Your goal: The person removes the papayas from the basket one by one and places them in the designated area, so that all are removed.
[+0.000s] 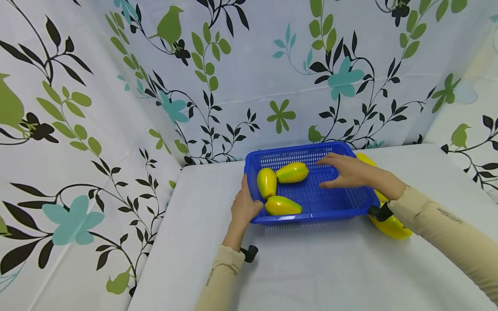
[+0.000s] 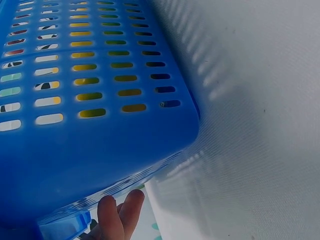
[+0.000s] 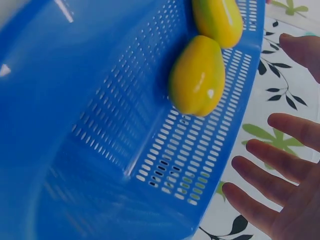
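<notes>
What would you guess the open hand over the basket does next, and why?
Probably the right hand draws back toward the yellow fruit outside the blue basket: it is open and empty above three fruits already inside, while the left hand steadies the rim.

head looks down; wrists close on basket (image 1: 311, 207).

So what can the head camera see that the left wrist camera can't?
Only the head view shows three yellow-green fruits whole in the basket, the open right hand above it, more yellow fruit beside it, and the leafy curtain. Only the left wrist view shows the basket's underside close up. Both show the blue basket, the white table and the left hand holding the basket's edge.
</notes>
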A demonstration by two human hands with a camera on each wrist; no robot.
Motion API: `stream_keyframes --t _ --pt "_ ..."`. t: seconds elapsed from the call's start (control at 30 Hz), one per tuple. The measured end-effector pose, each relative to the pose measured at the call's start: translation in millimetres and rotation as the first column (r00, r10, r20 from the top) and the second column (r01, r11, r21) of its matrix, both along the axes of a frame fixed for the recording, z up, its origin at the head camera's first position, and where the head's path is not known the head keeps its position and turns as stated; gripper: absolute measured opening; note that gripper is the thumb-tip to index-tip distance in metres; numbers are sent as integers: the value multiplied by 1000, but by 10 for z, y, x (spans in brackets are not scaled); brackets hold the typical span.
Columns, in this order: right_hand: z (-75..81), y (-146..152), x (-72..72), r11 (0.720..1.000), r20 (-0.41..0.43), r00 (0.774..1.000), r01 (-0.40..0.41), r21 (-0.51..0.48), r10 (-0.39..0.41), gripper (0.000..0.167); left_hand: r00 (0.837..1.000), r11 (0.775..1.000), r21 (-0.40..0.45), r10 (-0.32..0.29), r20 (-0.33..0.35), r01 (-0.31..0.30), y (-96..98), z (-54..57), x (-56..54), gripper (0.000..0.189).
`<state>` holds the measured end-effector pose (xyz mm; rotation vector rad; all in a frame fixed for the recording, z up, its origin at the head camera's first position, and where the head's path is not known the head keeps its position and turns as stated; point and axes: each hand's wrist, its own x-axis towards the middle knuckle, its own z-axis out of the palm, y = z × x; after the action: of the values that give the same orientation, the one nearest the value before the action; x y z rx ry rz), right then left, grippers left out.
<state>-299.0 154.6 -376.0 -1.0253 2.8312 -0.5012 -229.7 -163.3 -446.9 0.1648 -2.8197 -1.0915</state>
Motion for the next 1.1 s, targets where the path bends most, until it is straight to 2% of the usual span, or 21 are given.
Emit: stream_keyframes --t 0.3,0.5,0.67,0.83,1.1 --pt "-61 -294 -191 999 45 999 -32 26 31 67 1000 1000 12 8 2 -8 -65 -3 -10 98" --pt "-78 -482 -315 997 41 998 -52 52 50 69 1000 1000 19 12 -1 -12 -70 8 -3 98" --pt "-142 -541 -394 994 27 998 -63 92 61 68 1000 1000 13 -3 9 2 -40 -3 -6 99" --pt "-219 -586 -457 993 18 997 -76 87 75 68 1000 1000 1 -7 16 7 -15 -2 -12 100" --pt "-311 -713 -570 992 44 996 -79 94 75 66 1000 1000 -24 4 16 -4 -22 -1 -14 99"
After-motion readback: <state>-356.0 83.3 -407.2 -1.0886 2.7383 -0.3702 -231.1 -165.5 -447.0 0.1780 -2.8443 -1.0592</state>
